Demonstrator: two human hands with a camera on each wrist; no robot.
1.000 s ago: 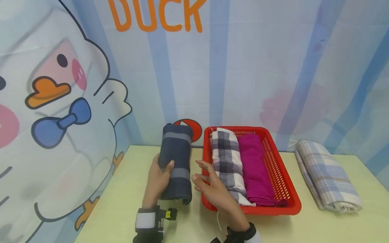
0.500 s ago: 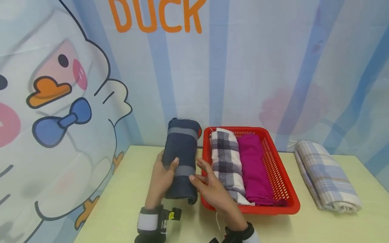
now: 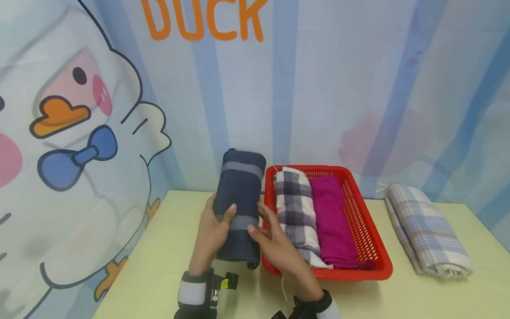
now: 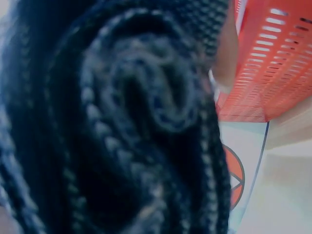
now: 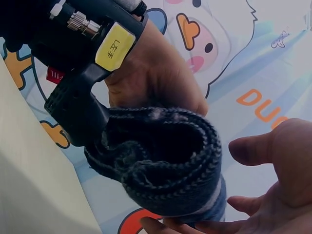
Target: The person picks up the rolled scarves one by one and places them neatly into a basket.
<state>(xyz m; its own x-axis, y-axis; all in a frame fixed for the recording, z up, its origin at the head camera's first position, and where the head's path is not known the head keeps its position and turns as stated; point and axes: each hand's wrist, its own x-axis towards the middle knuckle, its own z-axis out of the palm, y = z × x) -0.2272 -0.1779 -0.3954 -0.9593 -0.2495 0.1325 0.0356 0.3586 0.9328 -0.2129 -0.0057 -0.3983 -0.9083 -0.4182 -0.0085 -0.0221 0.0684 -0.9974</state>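
Note:
A rolled navy cloth with grey stripes (image 3: 241,188) is held up over the left part of the table, its far end higher against the backdrop. My left hand (image 3: 210,239) grips it from the left, thumb over the top and fingers mostly hidden beneath. At its right side is my right hand (image 3: 282,248). In the right wrist view, the right hand's fingers (image 5: 170,225) reach the underside of the roll, while the thumb (image 5: 246,149) stays apart from it. The coiled end of the navy cloth (image 4: 146,92) fills the left wrist view, layers showing.
Just right of the roll stands a red perforated basket (image 3: 326,275). Inside lie a black-and-white checked cloth roll (image 3: 295,199) and a magenta cloth (image 3: 334,221). Further right a pale plaid folded cloth (image 3: 432,235) rests on the yellow table (image 3: 159,266). A printed duck backdrop (image 3: 318,88) rises behind.
My left hand has brought the navy roll rightward and its far end has risen. My right hand was apart from it a second ago and now meets its right side.

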